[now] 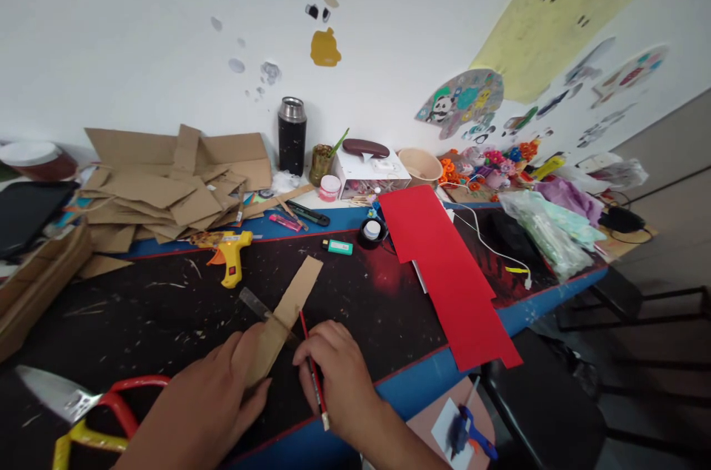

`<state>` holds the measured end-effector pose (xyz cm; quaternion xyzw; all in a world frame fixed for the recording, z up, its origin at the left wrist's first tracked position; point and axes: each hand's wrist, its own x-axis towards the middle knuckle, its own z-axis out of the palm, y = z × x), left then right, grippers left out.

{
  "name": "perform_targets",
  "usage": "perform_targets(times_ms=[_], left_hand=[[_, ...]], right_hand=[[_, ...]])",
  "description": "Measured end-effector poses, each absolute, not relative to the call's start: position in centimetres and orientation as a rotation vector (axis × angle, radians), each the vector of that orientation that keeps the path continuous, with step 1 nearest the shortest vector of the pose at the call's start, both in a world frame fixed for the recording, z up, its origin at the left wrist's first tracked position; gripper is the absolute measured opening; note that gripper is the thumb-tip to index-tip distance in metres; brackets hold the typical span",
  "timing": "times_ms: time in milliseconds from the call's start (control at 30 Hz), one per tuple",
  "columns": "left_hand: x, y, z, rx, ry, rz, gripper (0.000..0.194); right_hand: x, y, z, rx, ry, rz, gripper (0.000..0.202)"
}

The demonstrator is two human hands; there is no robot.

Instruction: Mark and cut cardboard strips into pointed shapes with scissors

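My left hand (208,396) grips the lower end of a narrow cardboard strip (298,285), its thumb at the strip's near edge. Across the strip lies a clear ruler (255,303), partly hidden by the strip and my fingers. In my right hand (340,374) is a red pencil (314,370), its tip close to the strip's right edge and its eraser end toward me. Big scissors (111,400) with red and yellow handles lie left of my left hand, partly covered by my forearm. A yellow glue gun (232,255) rests beyond the strip.
Cardboard scraps (149,189) are heaped at the back left, near a black flask (292,137). A teal glue-stick-like item (338,246) and a black round container (371,232) lie mid-table. Red card (444,270) overhangs the front edge. A blue glue gun (466,433) sits below.
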<state>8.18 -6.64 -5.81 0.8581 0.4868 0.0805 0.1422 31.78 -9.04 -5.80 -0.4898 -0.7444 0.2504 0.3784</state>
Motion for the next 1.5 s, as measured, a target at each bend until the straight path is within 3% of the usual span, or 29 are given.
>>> perform_targets(times_ms=[300, 433, 733, 967, 1200, 1400, 1500], left_hand=[[2.0, -4.7, -5.7, 2.584, 1.348, 0.180, 0.081], [1.9, -3.7, -3.7, 2.657, 1.070, 0.087, 0.073], [10.1, 2.3, -0.5, 3.001, 0.827, -0.113, 0.039], [13.3, 6.2, -2.8, 3.083, 0.506, 0.207, 0.027], [11.7, 3.7, -3.7, 2.950, 0.665, 0.190, 0.067], [9.8, -1.9, -4.3, 2.761, 0.571, 0.153, 0.080], [10.1, -2.4, -4.1, 2.755, 0.597, 0.149, 0.076]], right_hand=[[34.5, -8.2, -4.4, -1.257, -1.313, 0.639, 0.018], [36.3, -7.5, -4.4, -1.309, -1.111, 0.674, 0.013], [36.6, -7.5, -4.1, -1.284, -1.106, 0.744, 0.010], [36.1, -7.5, -4.6, -1.311, -1.148, 0.775, 0.007], [36.1, -6.8, -4.4, -1.332, -1.159, 0.819, 0.010], [35.9, -6.4, -5.3, -1.331, -1.147, 0.850, 0.008], [35.4, -6.2, -5.2, -1.331, -1.165, 0.890, 0.009]])
